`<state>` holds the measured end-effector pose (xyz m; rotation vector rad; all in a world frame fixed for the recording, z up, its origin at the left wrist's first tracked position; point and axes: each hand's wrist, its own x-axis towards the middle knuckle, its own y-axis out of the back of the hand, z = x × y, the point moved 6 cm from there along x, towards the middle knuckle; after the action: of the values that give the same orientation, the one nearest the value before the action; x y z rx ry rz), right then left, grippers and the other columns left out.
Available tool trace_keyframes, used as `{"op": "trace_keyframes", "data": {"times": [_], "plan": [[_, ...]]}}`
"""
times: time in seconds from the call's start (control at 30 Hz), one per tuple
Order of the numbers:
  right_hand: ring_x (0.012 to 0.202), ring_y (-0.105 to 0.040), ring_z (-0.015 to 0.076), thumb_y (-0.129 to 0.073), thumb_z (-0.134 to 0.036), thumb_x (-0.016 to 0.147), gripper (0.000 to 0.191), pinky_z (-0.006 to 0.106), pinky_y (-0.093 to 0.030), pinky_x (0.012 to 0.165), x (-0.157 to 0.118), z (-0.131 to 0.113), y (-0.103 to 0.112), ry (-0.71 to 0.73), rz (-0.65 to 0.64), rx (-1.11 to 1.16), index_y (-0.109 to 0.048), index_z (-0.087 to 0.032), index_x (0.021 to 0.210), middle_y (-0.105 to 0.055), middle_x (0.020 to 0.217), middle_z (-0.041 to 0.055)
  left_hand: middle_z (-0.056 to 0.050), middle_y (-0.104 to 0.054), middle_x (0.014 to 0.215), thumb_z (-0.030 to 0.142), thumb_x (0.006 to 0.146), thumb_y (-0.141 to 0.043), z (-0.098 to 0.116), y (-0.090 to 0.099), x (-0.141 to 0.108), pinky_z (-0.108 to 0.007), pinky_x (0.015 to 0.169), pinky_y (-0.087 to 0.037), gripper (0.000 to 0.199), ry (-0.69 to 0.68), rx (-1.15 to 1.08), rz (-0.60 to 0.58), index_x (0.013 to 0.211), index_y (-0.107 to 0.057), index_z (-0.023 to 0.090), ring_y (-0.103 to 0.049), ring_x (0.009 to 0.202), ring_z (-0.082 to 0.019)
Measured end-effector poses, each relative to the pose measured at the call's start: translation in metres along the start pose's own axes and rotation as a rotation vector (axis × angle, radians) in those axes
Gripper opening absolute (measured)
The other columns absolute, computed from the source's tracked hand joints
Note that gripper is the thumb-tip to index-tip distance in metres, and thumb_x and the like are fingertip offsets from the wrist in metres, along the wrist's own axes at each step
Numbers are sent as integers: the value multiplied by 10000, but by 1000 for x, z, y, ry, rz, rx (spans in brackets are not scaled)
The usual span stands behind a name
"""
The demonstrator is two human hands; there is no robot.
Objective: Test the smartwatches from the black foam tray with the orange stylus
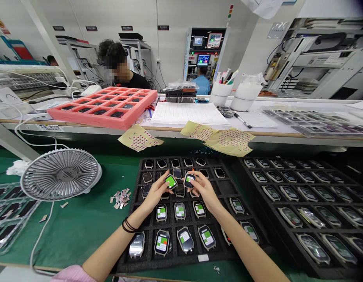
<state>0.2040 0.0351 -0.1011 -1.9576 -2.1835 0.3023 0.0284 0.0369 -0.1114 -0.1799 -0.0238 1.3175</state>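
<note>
My left hand [158,190] is closed on a smartwatch body [170,181] whose screen is lit green. In my right hand [202,187] is a second smartwatch body [189,180], its screen partly white and green, with the thumb over its edge. Both are held side by side above a black foam tray [195,261]. Rows of strapless watches sit in the tray's compartments, the nearer ones mostly lit green and white, the farther ones dark. One lit watch [179,211] lies just below my hands. My right forearm covers part of the tray.
Another black foam tray [282,235] of watches stands at the right. A grey fan [66,174] and a pile of small strips [120,198] are at the left. On the shelf ahead are a pink foam tray [122,122] and papers [188,113]. A person sits beyond.
</note>
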Motion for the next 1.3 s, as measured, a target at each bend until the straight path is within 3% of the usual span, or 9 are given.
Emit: {"op": "trace_keyframes", "data": {"times": [0.27,0.6,0.93,1.17,1.3], "plan": [[537,-589,135,-667,-384,751,316,208,-286,378,-1,-1,0,-12,-2,13,-584,-214,1005,-697,881,65,-123,-597,1260,327,754,-691,3,-8,1,-319,781,-523,766,-40,-39,-62,1429,-355,187,-585,983,-223],[538,-589,140,-650,-403,755,300,213,-290,375,-2,-1,-2,-20,-23,6,-594,-217,983,-690,862,56,-123,-680,1095,387,724,-707,10,2,1,-246,588,-465,697,-44,80,77,1341,-487,149,-582,732,-154],[497,-562,123,-663,-439,756,314,208,-260,369,-2,-2,-3,-15,-23,-55,-588,-215,962,-700,809,42,-111,-670,1114,406,808,-612,9,0,-3,-242,632,-471,580,2,4,62,1319,-508,152,-603,909,-209],[651,-610,158,-736,-317,706,421,211,-348,407,-1,2,-4,17,-78,-67,-555,-244,1079,-677,998,78,-110,-670,1106,410,798,-626,6,2,-1,-244,626,-472,587,5,11,63,1314,-515,152,-611,894,-209],[632,-594,154,-758,-289,681,425,234,-396,452,-2,0,-3,16,-57,-78,-565,-242,1056,-685,951,67,-109,-666,1114,399,800,-623,5,2,0,-243,621,-470,578,5,8,54,1312,-515,153,-611,902,-209]]}}
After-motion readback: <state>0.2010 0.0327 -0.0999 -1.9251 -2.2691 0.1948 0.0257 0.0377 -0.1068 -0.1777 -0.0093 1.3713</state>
